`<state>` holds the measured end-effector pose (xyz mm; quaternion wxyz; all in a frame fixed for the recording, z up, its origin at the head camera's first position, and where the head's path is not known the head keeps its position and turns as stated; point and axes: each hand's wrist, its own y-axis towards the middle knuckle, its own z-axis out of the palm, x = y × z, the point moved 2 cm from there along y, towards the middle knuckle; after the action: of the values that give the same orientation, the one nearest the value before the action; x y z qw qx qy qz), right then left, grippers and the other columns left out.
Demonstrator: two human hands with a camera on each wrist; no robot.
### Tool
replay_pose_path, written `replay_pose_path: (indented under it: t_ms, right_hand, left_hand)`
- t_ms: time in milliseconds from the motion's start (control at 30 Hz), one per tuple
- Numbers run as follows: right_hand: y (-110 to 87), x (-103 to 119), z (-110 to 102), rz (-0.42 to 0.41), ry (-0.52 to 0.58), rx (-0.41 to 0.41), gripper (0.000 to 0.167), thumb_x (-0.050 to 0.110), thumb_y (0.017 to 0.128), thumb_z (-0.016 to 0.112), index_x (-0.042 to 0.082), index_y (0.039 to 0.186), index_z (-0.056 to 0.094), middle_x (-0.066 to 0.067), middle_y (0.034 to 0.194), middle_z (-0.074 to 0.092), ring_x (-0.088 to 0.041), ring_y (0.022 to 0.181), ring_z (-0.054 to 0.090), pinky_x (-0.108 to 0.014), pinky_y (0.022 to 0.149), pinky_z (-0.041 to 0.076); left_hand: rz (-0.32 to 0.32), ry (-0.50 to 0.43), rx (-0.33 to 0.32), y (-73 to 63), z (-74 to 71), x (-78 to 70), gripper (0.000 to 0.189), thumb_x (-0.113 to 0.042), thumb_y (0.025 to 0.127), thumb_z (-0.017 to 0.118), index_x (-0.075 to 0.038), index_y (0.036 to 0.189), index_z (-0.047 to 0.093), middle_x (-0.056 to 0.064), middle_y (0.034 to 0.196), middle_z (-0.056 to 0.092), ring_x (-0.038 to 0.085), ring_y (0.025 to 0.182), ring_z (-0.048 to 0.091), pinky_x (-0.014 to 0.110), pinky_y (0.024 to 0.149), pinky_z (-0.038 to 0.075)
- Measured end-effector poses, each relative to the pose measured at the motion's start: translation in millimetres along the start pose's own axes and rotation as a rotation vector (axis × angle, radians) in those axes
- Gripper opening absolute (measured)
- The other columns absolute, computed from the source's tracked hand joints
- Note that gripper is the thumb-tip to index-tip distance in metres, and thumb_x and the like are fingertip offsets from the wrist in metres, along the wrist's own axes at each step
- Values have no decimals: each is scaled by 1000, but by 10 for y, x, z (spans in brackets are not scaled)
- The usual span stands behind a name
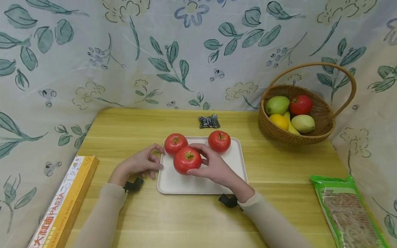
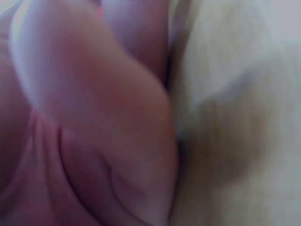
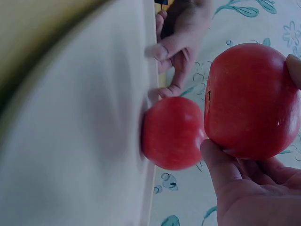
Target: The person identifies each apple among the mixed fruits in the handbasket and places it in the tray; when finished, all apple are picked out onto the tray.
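My right hand (image 1: 214, 166) grips a red apple (image 1: 187, 161) between thumb and fingers, over the left half of a white rectangular tray (image 1: 198, 184). In the right wrist view that apple (image 3: 251, 101) is lifted above the tray surface (image 3: 94, 127). A second apple (image 1: 175, 143) sits in the tray's far left corner, and a third apple (image 1: 219, 141) near its far right corner. My left hand (image 1: 142, 162) is at the tray's left rim, fingers loosely bent, fingertips right at the edge. Its bent fingers (image 2: 108, 103) fill much of the left wrist view.
A wicker basket (image 1: 295, 138) of mixed fruit stands at the back right. Behind the tray lies a small dark wrapped packet (image 1: 209, 121). A pasta box (image 1: 63, 203) lies along the left edge, a green-edged food packet (image 1: 352, 218) at the right. Floral cloth hangs behind the table.
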<state>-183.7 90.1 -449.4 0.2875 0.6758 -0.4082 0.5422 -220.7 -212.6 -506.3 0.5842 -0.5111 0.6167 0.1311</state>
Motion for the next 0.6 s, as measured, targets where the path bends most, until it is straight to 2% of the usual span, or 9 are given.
replay_pose_path:
  t_ms: [200,367,600]
  right_hand:
    - [21,-173,226,59,-3,62,76,22,87,88,24,152,49,4,154,54,-23,148,49,-47,117,50]
    - [22,-256,324,52,-37,86,75,23,88,87,19,152,48,0,151,56,-26,147,51,-46,115,52]
    - [29,-291,406,53,-72,121,77,24,87,87,20,152,46,1,152,54,-23,144,53,-45,114,52]
  left_hand:
    - [4,1,8,5,1,-19,61,-21,94,81,-19,141,42,8,93,72,20,62,71,26,49,45]
    - [20,-5,20,12,0,-15,60,-20,95,80,-18,141,41,7,92,72,19,61,70,26,49,45]
    - [21,-21,19,-8,-10,-4,61,-21,95,80,-18,141,41,6,89,70,18,60,69,26,48,44]
